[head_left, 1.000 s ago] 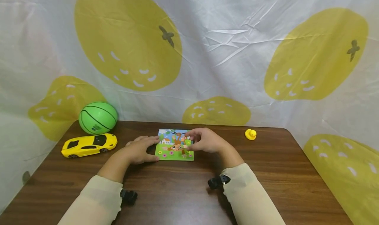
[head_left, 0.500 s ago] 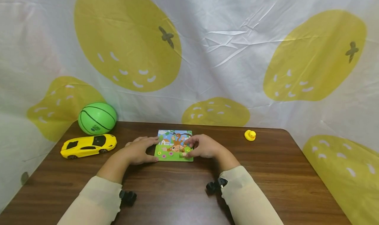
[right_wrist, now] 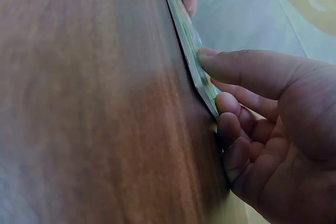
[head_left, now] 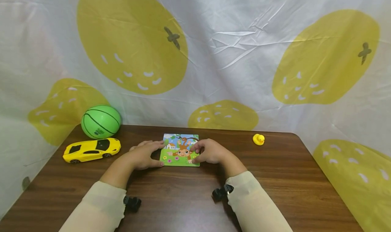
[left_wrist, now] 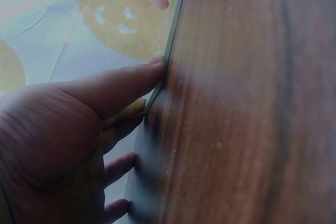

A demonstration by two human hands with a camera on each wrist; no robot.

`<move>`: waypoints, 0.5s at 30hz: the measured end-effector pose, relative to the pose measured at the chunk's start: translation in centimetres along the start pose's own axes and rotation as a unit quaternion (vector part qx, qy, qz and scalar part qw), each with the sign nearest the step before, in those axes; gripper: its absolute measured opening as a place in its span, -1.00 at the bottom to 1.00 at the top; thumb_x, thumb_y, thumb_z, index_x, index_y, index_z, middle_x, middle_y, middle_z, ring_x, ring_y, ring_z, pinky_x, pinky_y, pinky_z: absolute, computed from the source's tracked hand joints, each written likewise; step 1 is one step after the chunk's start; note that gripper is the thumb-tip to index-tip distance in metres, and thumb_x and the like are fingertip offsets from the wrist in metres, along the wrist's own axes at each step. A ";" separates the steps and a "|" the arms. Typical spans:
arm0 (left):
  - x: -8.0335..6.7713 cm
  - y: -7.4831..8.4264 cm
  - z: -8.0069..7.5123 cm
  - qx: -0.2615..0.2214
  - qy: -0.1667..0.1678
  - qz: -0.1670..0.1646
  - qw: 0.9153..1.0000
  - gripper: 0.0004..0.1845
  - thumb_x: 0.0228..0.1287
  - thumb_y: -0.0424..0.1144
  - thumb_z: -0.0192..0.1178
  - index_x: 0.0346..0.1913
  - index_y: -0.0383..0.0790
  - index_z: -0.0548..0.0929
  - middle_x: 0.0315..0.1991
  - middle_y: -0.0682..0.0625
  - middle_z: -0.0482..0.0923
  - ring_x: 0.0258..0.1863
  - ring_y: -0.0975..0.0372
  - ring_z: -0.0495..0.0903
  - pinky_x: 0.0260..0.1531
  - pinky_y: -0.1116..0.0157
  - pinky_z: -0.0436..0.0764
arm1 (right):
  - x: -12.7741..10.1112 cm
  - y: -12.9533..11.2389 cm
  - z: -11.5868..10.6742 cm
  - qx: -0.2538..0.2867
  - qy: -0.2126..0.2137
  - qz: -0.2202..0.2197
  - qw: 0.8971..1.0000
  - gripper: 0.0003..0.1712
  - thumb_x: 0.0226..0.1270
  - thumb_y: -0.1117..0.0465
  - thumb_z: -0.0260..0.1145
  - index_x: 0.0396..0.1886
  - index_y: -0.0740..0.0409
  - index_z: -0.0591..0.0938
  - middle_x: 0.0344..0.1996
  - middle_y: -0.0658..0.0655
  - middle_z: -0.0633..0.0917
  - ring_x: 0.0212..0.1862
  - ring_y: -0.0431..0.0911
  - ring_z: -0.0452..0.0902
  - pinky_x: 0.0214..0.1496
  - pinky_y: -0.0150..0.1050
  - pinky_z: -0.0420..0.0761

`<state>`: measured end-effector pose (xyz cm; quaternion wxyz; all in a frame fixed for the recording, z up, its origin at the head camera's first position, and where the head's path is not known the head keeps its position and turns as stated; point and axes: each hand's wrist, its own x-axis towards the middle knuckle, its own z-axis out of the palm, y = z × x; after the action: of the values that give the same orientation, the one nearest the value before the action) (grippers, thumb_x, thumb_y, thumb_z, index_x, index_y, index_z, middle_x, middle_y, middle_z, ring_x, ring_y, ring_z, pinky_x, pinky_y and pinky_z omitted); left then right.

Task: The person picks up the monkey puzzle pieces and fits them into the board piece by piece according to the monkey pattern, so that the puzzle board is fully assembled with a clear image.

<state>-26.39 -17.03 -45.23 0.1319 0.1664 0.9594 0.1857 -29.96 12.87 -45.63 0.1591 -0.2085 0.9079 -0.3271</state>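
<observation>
A small picture puzzle board, printed with a monkey on green grass, lies flat on the brown wooden table, toward the far edge and roughly midway along it. The person's left hand sits at the board's left side. Its fingers reach out nearly straight, the thumb tip pressed against the near left corner and the index fingertip touching the far left corner. From the left wrist view the thumb meets the thin edge of the board and nothing is gripped.

The right hand covers the board's right side. Its fingers are bent over the board's surface with the tips down on the picture, and the thumb presses on the near right corner. The right wrist view shows the other fingers curled beside the board's edge, touching it rather than wrapped round it.

Off to the left, well apart from the hands, a yellow toy car stands on the table, with a green ball just behind it. A little yellow rubber duck sits to the right near the far edge. A white sheet with big yellow blobs hangs behind the table. Nothing lies between the hands and the board.
</observation>
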 end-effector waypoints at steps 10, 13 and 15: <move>-0.3 0.2 -0.2 -0.003 -0.002 0.000 1.000 -0.16 0.14 0.23 0.35 0.47 0.13 0.33 0.56 0.18 0.12 0.56 -0.09 0.02 0.27 -0.43 0.08 | 0.0 -0.3 0.2 -0.006 0.010 0.006 1.000 -0.60 -0.08 0.03 0.65 -0.18 -0.11 0.75 -0.32 -0.02 0.63 -0.26 -0.18 0.50 -0.16 -0.28 0.51; -0.3 0.2 -0.2 -0.004 -0.002 0.000 1.000 -0.17 0.14 0.22 0.35 0.47 0.13 0.33 0.56 0.18 0.12 0.56 -0.09 0.02 0.27 -0.43 0.08 | 0.1 -0.3 0.2 -0.005 0.008 0.009 1.000 -0.59 -0.09 0.03 0.65 -0.17 -0.11 0.75 -0.32 -0.03 0.63 -0.25 -0.18 0.50 -0.15 -0.28 0.51; -0.3 0.2 -0.1 -0.003 -0.002 0.000 1.000 -0.17 0.14 0.23 0.35 0.47 0.13 0.33 0.56 0.18 0.12 0.56 -0.09 0.02 0.27 -0.43 0.08 | 0.1 -0.3 0.2 -0.005 0.005 0.008 1.000 -0.58 -0.09 0.04 0.65 -0.15 -0.10 0.75 -0.30 -0.02 0.63 -0.24 -0.18 0.50 -0.15 -0.28 0.52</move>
<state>-26.16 -17.01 -44.99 0.1344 0.1660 0.9586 0.1881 -29.88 12.52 -45.58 0.1565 -0.2002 0.9118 -0.3227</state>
